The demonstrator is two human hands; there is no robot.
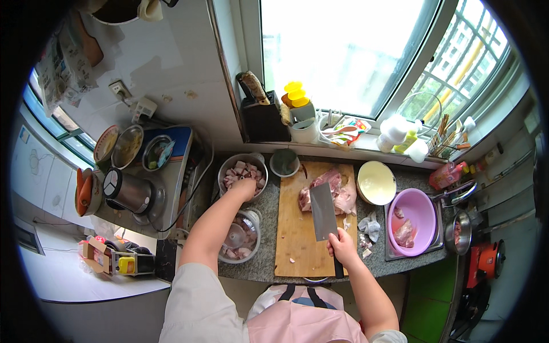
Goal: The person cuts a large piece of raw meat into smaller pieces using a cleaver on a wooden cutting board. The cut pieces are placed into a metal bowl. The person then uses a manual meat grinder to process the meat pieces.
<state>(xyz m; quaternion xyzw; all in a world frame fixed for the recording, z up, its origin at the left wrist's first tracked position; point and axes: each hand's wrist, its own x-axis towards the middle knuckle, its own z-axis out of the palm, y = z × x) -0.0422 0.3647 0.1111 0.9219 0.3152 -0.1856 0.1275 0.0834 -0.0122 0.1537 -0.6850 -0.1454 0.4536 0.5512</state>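
Note:
My right hand (342,248) grips the black handle of a cleaver (324,212). Its broad blade lies over the near part of a large piece of raw meat (330,184) with pale fat; whether it touches cannot be told. Both are above a wooden cutting board (296,240), where a few small scraps lie. My left hand (242,190) reaches into a metal pot (263,165) of cubed raw meat (242,169); its fingertips are hidden, so any hold is unclear. Nearer to me, a lidded clear container (257,240) holds more meat pieces.
Right of the board stand a cream bowl (376,183) and a purple basin (430,206) with meat, set over the sink. A crumpled tissue (369,226) lies beside the board. On the left are a meat grinder (128,191) and its cord. A knife block (261,118) stands on the windowsill.

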